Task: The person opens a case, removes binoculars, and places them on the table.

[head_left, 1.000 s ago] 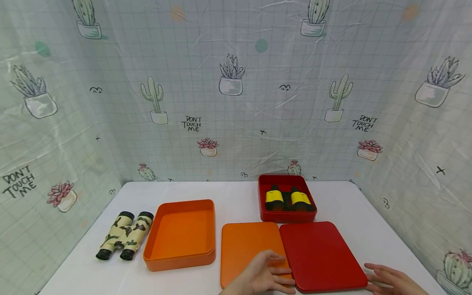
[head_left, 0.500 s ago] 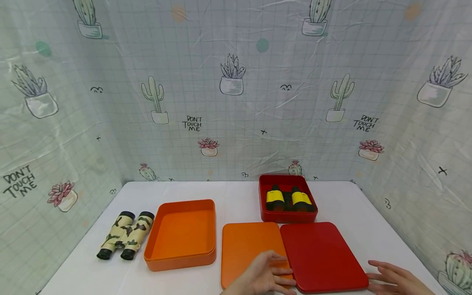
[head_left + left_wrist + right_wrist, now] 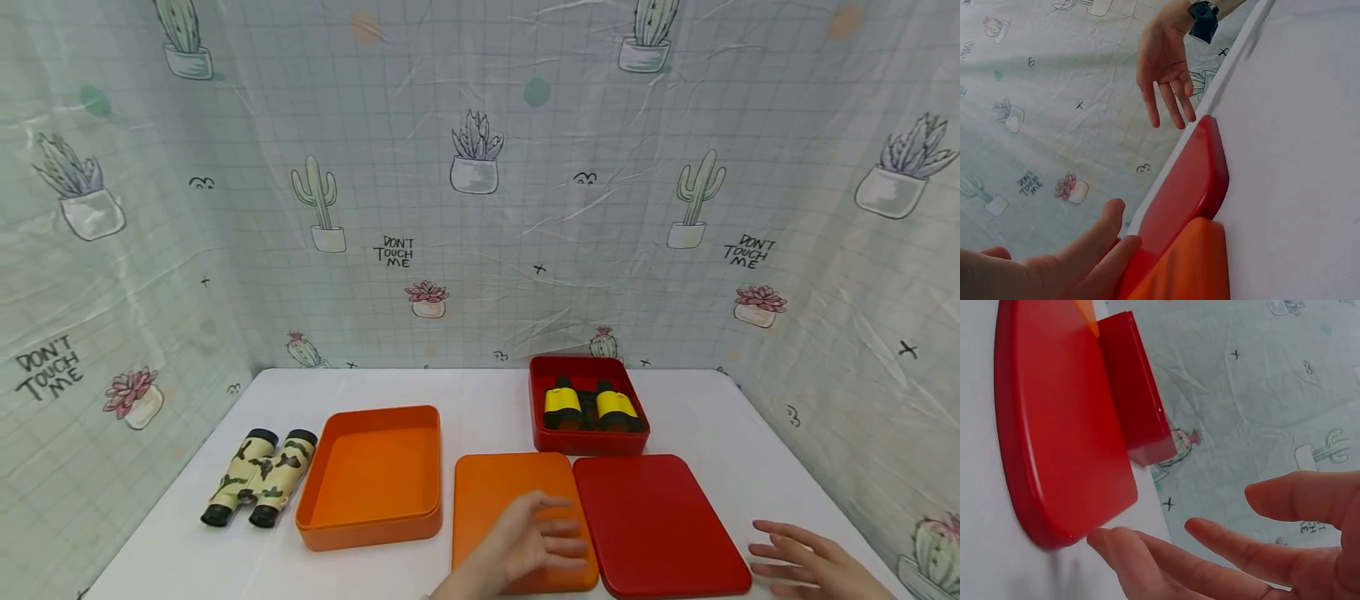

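My left hand hovers over the orange lid, fingers spread loosely and holding nothing. Just right of the red lid is my right hand, its fingers relaxed, fingertips near the lid's front right corner. The two lids lie flat side by side at the front of the table. Behind them, a red box holds black and yellow binoculars. An orange box with nothing in it stands left of the orange lid. Camouflage binoculars lie left of that box.
The white table ends at a cactus-printed sheet that rises behind it and along both sides. In the left wrist view, a dark band circles the right wrist.
My left hand has lifted and shifted slightly up and left, off the seam between the lids. My right hand has drawn a little away from the red lid. The boxes have stayed put.
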The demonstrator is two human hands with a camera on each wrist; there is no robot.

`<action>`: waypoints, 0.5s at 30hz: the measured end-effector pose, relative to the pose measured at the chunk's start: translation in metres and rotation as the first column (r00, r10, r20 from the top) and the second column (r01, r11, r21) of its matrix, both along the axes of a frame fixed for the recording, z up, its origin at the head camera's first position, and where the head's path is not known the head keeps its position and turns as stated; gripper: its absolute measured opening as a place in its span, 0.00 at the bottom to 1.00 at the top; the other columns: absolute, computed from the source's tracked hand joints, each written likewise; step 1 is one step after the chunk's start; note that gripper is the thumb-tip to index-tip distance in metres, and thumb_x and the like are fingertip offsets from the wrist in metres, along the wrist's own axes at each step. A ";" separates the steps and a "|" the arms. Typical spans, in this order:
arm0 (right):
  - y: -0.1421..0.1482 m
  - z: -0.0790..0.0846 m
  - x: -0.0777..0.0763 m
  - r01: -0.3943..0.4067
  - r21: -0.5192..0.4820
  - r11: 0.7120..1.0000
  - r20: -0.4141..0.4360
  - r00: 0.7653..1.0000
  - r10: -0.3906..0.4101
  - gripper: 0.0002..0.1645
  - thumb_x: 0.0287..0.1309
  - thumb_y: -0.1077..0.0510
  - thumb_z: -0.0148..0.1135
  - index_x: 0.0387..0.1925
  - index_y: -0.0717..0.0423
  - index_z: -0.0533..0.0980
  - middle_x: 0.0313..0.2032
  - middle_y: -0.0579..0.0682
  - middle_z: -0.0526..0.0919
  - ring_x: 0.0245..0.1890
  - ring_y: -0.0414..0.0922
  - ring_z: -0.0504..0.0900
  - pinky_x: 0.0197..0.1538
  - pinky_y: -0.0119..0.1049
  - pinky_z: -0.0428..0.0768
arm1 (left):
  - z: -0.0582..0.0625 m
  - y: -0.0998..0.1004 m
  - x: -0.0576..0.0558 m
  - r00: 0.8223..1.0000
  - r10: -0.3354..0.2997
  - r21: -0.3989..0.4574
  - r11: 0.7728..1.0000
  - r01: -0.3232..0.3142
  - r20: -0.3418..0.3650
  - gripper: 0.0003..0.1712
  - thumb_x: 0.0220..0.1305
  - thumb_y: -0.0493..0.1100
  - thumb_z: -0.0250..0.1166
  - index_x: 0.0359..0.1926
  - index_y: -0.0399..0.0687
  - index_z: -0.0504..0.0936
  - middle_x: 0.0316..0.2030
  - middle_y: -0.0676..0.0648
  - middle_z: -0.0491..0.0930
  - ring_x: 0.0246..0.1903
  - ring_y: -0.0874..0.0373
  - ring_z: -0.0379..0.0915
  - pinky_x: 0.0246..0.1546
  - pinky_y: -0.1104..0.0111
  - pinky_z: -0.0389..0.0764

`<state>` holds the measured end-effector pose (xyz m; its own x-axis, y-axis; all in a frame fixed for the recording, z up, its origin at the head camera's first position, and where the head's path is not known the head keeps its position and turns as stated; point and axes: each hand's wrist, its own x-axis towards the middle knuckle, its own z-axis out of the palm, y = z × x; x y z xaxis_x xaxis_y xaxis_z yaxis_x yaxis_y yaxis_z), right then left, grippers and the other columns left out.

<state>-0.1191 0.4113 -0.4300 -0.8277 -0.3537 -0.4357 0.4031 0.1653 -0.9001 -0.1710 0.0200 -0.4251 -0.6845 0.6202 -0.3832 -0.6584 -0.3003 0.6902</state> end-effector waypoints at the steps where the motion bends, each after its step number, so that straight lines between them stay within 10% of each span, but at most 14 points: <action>1: 0.000 0.000 -0.001 -0.008 -0.001 1.000 -0.012 1.000 0.008 0.28 0.67 0.48 0.34 0.60 0.61 0.60 0.51 0.57 0.77 0.47 0.49 0.79 0.49 0.48 0.76 | 0.001 -0.001 -0.001 1.000 0.011 -0.002 1.000 -0.011 -0.018 0.34 0.62 0.49 0.45 0.63 0.31 0.52 0.60 0.24 0.56 0.56 0.33 0.62 0.55 0.43 0.64; 10: -0.012 0.005 -0.014 -0.062 0.120 0.991 -0.102 0.992 0.075 0.30 0.67 0.48 0.33 0.62 0.63 0.55 0.54 0.63 0.73 0.48 0.48 0.79 0.49 0.50 0.76 | 0.014 -0.009 -0.013 0.976 0.114 -0.069 0.989 -0.128 -0.186 0.32 0.64 0.50 0.44 0.62 0.32 0.57 0.60 0.28 0.59 0.54 0.36 0.66 0.54 0.49 0.68; 15: -0.019 0.011 -0.020 -0.061 0.160 0.985 -0.148 0.985 0.085 0.27 0.67 0.49 0.33 0.62 0.59 0.58 0.55 0.62 0.72 0.47 0.45 0.79 0.49 0.51 0.75 | 0.025 -0.011 -0.021 0.922 0.132 -0.152 0.968 -0.199 -0.365 0.27 0.65 0.48 0.44 0.58 0.34 0.63 0.57 0.33 0.65 0.49 0.45 0.72 0.51 0.51 0.72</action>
<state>-0.1395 0.3921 -0.4191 -0.8633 -0.3544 -0.3595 0.2439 0.3307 -0.9117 -0.1923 0.0092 -0.4006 -0.8819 0.4285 -0.1965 -0.3171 -0.2308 0.9199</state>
